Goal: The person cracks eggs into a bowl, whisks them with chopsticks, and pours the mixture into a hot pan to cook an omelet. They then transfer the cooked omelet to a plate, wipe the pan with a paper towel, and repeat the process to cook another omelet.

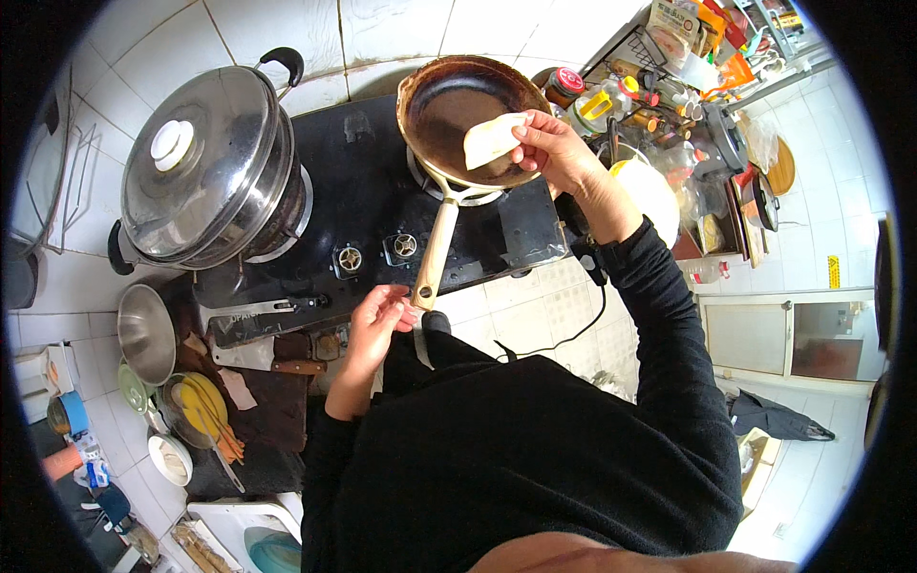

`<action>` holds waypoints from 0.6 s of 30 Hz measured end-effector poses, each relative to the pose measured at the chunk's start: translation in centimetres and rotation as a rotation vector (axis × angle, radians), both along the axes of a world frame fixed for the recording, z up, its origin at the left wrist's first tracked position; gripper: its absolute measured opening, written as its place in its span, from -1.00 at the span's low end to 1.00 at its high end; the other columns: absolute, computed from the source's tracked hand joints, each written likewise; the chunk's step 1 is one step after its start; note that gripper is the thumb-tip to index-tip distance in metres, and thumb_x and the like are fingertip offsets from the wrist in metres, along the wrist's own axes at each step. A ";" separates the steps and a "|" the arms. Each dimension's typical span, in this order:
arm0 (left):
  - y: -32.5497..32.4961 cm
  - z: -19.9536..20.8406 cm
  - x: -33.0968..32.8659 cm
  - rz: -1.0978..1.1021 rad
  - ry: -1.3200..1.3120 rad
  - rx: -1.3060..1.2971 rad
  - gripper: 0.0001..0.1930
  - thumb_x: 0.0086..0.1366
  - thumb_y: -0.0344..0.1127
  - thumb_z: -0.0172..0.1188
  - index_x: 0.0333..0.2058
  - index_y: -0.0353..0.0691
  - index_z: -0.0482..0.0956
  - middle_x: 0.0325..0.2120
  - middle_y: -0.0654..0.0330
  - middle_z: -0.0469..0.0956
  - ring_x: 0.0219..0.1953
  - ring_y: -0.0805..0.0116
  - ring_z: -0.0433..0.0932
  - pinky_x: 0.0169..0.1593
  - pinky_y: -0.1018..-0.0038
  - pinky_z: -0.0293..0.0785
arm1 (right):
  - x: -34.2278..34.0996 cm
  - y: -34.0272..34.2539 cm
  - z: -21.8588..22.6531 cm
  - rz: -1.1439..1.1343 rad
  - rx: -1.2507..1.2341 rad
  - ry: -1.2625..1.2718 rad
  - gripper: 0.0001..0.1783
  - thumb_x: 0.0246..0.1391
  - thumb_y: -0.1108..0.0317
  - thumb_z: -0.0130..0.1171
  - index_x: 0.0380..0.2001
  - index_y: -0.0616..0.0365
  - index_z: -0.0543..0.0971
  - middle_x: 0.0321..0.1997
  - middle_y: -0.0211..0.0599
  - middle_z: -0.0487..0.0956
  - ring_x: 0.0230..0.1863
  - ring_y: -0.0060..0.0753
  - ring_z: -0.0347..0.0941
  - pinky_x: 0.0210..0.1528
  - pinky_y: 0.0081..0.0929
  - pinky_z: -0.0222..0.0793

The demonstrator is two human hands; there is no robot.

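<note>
My right hand (554, 148) pinches a pale, whitish flat piece (492, 140) with a rounded edge, between thumb and fingers. What it is made of I cannot make out. It hangs over the right half of a dark-coated frying pan (449, 115), whose inside looks browned and bare. The pan sits on the right burner of a black gas stove (358, 205), its pale wooden handle (437, 253) pointing toward me. My left hand (375, 328) hovers by the handle's end, loosely bent with the fingers apart, not wrapped around it.
A large lidded steel pot (215, 162) fills the left burner. Left of the stove are a steel bowl (146, 334), a cleaver (244, 355) and a plate of yellow slices (202, 406). Jars and bottles (597, 105) crowd the right side. A black cord (564, 334) crosses the floor.
</note>
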State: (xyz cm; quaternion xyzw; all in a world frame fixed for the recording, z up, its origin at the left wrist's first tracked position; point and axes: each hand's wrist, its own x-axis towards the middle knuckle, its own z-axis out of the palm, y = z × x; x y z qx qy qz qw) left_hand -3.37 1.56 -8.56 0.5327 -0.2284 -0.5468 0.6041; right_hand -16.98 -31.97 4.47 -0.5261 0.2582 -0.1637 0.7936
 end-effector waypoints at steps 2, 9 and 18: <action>0.1 -0.1 0.1 -0.010 0.004 0.004 -0.77 0.37 -0.44 -0.06 -0.04 -0.36 0.39 -0.33 0.15 0.55 -0.36 0.48 0.55 -0.29 0.58 0.50 | 0.1 0.6 0.4 0.025 0.005 -0.020 -0.92 0.17 0.35 0.15 -0.29 0.08 0.50 -0.39 -0.41 0.56 -0.45 -0.58 0.49 -0.52 -0.70 0.28; 0.4 -1.1 0.2 -0.019 0.017 0.027 -0.76 0.35 -0.43 -0.04 -0.04 -0.35 0.39 -0.32 0.14 0.56 -0.37 0.48 0.54 -0.29 0.59 0.49 | -0.2 2.9 2.2 0.118 -0.181 -0.234 -0.90 0.21 0.35 0.08 -0.24 0.11 0.47 -0.14 -0.11 0.59 -0.39 -0.52 0.52 -0.42 -0.66 0.44; 0.4 -2.8 0.3 -0.003 0.037 0.035 -0.76 0.35 -0.44 -0.04 -0.03 -0.31 0.39 -0.31 0.14 0.56 -0.37 0.47 0.55 -0.31 0.58 0.49 | -0.2 3.1 2.3 0.245 -0.398 -0.292 -0.82 0.14 0.28 0.16 -0.27 0.12 0.46 -0.04 -0.01 0.55 -0.03 -0.31 0.50 0.02 -0.39 0.41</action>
